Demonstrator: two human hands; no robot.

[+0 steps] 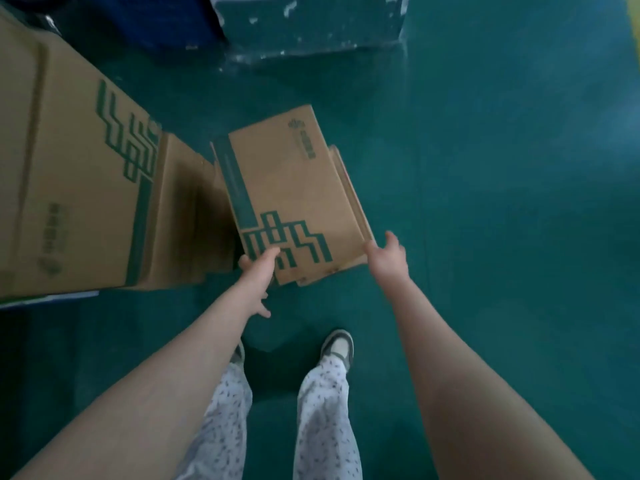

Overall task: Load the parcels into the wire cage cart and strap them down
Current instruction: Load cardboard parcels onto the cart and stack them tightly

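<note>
A flat cardboard parcel (294, 188) with green printed stripes lies in front of me, on top of other thin cardboard pieces (349, 199) whose edges show along its right side. My left hand (258, 273) holds its near left corner, one digit on top and the others beneath. My right hand (384, 256) holds the near right corner, thumb raised, fingertips hidden under the edge. A much larger parcel (72, 188) with the same green print stands to the left. The wire cage cart and any strap are out of sight.
Green floor (502, 202) stretches to the right and ahead. A lower brown box (187, 202) sits between the large parcel and the held one. Dark blue and scuffed teal objects (304, 26) stand at the back. My feet (337, 348) are just behind the parcel.
</note>
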